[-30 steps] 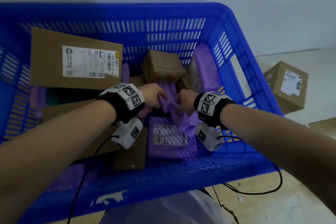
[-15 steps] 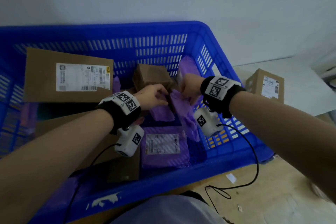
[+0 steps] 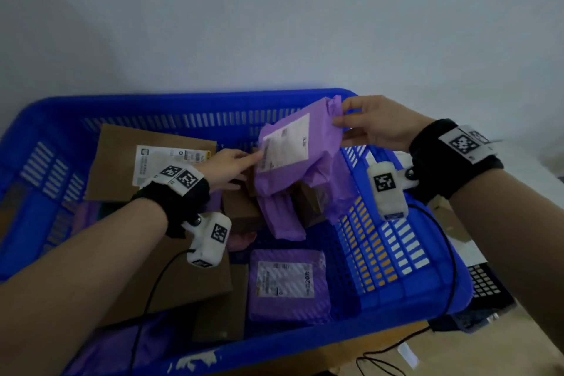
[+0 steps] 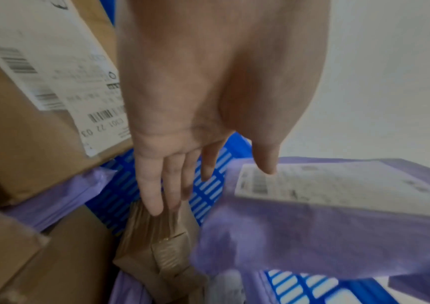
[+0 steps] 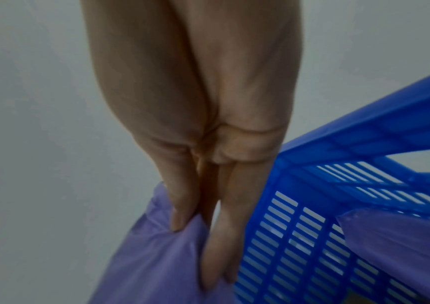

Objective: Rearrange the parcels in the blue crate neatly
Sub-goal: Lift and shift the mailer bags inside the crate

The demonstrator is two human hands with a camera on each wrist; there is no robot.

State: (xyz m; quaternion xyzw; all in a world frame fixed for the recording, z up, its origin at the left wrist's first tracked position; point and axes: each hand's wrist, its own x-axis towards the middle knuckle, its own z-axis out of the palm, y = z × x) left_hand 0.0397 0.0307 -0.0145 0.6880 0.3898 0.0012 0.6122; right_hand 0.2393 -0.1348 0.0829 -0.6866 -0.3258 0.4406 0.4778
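Note:
A blue slatted crate [image 3: 183,101] holds brown boxes and purple mailer bags. My right hand [image 3: 345,119] pinches the top corner of a purple parcel [image 3: 293,156] with a white label and holds it up over the crate's far right part. The right wrist view shows the thumb and fingers [image 5: 180,216] clamped on the purple plastic [image 5: 151,263]. With its fingers straight, my left hand [image 3: 244,159] touches the parcel's left edge. In the left wrist view the thumb [image 4: 268,164] rests on the label and the fingers [image 4: 156,197] reach a small brown box [image 4: 161,236].
A big labelled cardboard box [image 3: 122,162] leans at the back left. A flat purple parcel [image 3: 288,284] lies at the front middle, beside a bare patch of crate floor [image 3: 345,268]. Another purple bag [image 3: 283,217] and a small brown box [image 3: 311,198] sit underneath. A cable [image 3: 396,348] trails on the floor.
My right hand has lifted the purple parcel up out of the pile and toward the crate's far right. The left hand has let go of the purple plastic and straightened.

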